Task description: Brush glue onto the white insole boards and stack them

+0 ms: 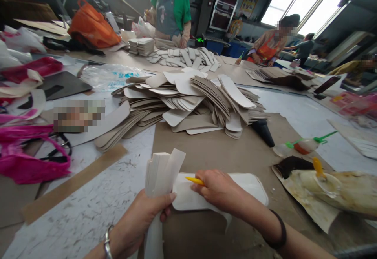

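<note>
My left hand is closed around a stack of white strips, held upright at the near edge of the table. My right hand pinches a thin yellow tool, its tip pointing left toward the strips. Under that hand a white insole piece lies flat on a brown cardboard sheet. A dark band circles my right wrist, a metal bracelet my left.
A large heap of beige insoles fills the table's middle. Glue bottles with green and yellow nozzles and glue-stained paper lie right. Pink bags and scissors sit left. Other people work at the far side, beside an orange bag.
</note>
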A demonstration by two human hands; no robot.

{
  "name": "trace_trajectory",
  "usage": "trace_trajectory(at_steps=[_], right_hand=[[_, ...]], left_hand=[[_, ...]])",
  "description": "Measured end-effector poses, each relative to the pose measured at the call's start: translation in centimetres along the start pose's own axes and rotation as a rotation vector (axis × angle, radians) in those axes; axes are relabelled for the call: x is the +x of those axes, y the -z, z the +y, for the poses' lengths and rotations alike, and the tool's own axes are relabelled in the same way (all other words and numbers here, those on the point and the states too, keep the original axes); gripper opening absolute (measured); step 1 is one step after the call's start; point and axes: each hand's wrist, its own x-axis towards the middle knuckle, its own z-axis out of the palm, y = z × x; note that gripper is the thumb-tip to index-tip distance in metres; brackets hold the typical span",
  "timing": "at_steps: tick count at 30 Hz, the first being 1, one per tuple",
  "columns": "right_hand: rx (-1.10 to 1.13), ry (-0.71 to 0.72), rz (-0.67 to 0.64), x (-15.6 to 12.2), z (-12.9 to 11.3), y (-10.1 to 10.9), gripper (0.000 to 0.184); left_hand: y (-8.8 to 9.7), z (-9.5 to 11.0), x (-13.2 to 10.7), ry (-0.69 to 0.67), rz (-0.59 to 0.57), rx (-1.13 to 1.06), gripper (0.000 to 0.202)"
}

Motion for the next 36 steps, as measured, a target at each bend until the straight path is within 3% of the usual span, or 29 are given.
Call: trace_trajectory(at_steps=[17, 22, 26, 31, 36], right_hand=[[0.008, -0.016, -0.025, 0.2, -0.3, -0.1, 0.023], [-0.005, -0.007, -0.001, 0.2, -0.4, -0.4, 0.024], [-0.016, -0.024, 0.029, -0.1, -1.0, -0.5, 0.027], [-0.052, -0.076, 0.062, -2.4, -0.2, 0.4, 0.026], [-0.081, -0.262, 0.097, -7.1, 4.0, 0.6, 0.018]], left_hand=[[0.1, -0.1, -0.1, -0.005, -0.014, 0.042, 0.044], [-0.4, 0.2, 0.5, -0.107, 0.065, 0.205, 0.044], [-0.5, 0.1, 1.4, -0.238, 0.192, 0.336, 0.036], [-0.1, -0.2, 1.9, -0.218, 0.181, 0.380, 0.038], [-0.2, 0.2, 1.2, -0.265, 0.192, 0.318, 0.034]])
